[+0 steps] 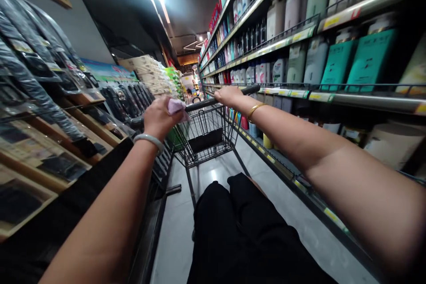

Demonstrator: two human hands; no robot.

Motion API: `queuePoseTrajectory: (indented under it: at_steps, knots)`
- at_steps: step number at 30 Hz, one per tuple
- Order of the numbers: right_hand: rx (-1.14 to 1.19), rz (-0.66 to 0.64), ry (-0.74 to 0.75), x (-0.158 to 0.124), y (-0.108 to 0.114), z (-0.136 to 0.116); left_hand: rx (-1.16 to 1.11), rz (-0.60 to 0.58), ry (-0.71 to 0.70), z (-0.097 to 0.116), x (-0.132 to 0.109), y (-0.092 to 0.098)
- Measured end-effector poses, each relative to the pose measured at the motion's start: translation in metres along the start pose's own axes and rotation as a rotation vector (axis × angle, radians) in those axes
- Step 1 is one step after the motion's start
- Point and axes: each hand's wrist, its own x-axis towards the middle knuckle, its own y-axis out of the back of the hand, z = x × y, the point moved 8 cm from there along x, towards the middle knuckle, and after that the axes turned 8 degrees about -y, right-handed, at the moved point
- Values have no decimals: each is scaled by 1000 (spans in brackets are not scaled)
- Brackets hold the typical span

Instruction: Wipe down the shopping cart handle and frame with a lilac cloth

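Note:
A dark shopping cart (207, 142) with a wire basket stands ahead of me. Its black handle (200, 104) runs across the view, the right end higher than the left. My left hand (159, 117) is wrapped round the left part of the handle, with a pale lavender cloth or tissue (176, 106) bunched at its fingers. Round the right part of the handle, my right hand (229, 96) is closed too. A pale bangle (148, 141) circles the left wrist and a gold bangle (256, 111) the right. The inside of the basket is only partly visible.
Shelves of bottles (371, 62) line the aisle closely on the right. On the left, a wooden display rack (75, 159) holds plastic-wrapped goods. Grey tiled floor (214, 175) shows beneath the cart. Stacked packages (146, 73) stand farther ahead on the left.

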Motion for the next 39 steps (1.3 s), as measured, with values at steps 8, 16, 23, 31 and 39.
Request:
queuePoseTrajectory:
  at_steps: [8,16,23,31,39]
  knots:
    - [106,95,9,-9,14,-43,-31,-37,-103,55,12,-12]
    - [75,157,36,-34,8,-34,-48,-139,-251,64,8,7]
    - [56,200,-44,-38,13,-7,179,-51,-366,105,-14,29]
    - [-3,176,-6,-47,16,6,42,-225,-211,99,11,26]
    - [60,217,-39,-65,26,20,116,-100,-490,125,-27,53]
